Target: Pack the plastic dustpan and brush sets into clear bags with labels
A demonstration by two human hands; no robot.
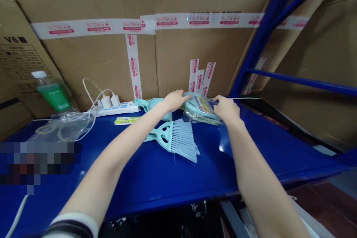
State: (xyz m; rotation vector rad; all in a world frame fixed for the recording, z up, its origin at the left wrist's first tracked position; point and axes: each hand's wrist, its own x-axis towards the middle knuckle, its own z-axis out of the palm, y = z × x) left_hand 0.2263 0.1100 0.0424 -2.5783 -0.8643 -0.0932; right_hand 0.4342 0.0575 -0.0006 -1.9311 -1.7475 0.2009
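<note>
A clear plastic package (199, 108) with a light-blue piece and a printed label inside lies toward the back of the blue table. My left hand (176, 100) is at its upper left edge, fingers closed around that side. At the right end, my right hand (227, 108) pinches the plastic between thumb and fingers. Below the package lies a mint-green hand brush (164, 137) with pale bristles (184, 139) spread to the right. A mint-green dustpan (152, 104) rests behind it, partly hidden by my left forearm.
A white power strip (119, 108) with plugged chargers and cables sits at the back left. Near it are a bottle of green liquid (52, 95), a crumpled clear bag (65, 124) and a yellow label (125, 120). Cardboard (92, 55) and a blue rack post (255, 48) border the table.
</note>
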